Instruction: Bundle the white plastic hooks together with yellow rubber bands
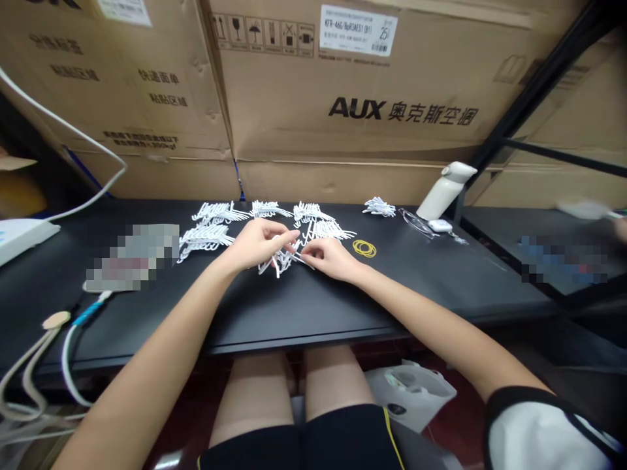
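My left hand is closed at the fingers around a bunch of thin white hooked sticks, partly hidden beneath the palm. Close beside it, my right hand pinches one thin white stick between thumb and forefinger, its tip against the bunch. Behind both hands lie several piles of the same white sticks with bent ends, among them a left pile, a back pile and a right pile. Yellow rubber bands lie to the right of my right hand.
A small white pile lies farther back on the black table. A white bottle, glasses and a small white case stand right. A blurred phone-like slab with a cable lies left. Cardboard boxes back the table.
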`<state>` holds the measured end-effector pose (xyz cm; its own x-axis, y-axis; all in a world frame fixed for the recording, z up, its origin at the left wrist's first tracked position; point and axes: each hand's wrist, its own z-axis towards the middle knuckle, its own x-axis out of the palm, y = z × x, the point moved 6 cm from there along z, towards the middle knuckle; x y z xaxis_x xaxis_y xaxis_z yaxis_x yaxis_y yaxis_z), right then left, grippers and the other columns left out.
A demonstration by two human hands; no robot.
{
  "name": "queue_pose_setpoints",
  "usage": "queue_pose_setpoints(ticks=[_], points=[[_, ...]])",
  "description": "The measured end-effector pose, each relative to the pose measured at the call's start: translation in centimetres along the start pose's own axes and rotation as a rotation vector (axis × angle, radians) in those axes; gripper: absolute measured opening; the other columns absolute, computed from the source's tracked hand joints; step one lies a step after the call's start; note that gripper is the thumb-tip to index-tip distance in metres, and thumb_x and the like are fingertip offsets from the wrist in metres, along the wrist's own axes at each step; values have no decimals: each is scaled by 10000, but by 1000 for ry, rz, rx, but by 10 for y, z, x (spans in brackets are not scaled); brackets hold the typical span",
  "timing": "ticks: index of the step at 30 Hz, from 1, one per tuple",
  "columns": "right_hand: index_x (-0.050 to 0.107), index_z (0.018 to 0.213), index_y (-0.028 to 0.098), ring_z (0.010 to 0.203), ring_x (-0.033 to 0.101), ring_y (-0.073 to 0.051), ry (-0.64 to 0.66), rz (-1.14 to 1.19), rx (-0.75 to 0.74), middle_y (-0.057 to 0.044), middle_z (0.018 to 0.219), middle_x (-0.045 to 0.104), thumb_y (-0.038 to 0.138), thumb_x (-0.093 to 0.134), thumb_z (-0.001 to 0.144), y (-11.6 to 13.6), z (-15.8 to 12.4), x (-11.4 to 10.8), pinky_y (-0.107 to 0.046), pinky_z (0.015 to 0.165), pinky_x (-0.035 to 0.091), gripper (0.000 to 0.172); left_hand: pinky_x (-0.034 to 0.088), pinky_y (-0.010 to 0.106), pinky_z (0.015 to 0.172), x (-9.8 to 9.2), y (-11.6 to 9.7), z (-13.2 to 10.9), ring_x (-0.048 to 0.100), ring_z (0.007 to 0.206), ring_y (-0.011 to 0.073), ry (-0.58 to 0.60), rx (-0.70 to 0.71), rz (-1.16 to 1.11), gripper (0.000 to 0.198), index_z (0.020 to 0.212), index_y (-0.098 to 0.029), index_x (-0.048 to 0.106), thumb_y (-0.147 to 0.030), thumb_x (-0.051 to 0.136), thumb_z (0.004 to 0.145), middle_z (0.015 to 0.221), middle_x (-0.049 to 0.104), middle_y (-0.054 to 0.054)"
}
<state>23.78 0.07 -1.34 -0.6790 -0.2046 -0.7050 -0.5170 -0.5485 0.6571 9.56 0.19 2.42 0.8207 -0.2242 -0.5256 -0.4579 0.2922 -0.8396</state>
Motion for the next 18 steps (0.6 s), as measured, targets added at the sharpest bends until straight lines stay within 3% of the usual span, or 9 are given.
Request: queue_pose_setpoints(ticks=[7, 14, 18], points=[[666, 752, 125, 544, 466, -80, 0, 34, 34, -2, 666, 630, 139, 578, 819, -5, 1, -1, -215, 575, 370, 111, 415, 241, 395, -3, 3, 0, 561, 412, 131, 23, -7, 164, 315, 754, -176, 704, -486, 651, 731, 729, 716, 42], [672, 758, 126, 531, 455, -74, 9, 22, 35, -2, 676, 639, 138, 577, 815, -8, 2, -2, -218, 570, 361, 112, 458, 270, 650, -7, 3, 3, 626, 708, 176, -9, 85, 330, 304, 843, -181, 722, -440, 693, 687, 805, 707, 29], [680, 758, 119, 538, 463, -75, -9, 16, 34, -11, 689, 650, 126, 579, 808, -4, 1, -3, -218, 577, 366, 113, 427, 269, 681, -4, 0, 3, 603, 709, 166, 41, 121, 385, 261, 822, -181, 727, -388, 695, 668, 761, 701, 13]])
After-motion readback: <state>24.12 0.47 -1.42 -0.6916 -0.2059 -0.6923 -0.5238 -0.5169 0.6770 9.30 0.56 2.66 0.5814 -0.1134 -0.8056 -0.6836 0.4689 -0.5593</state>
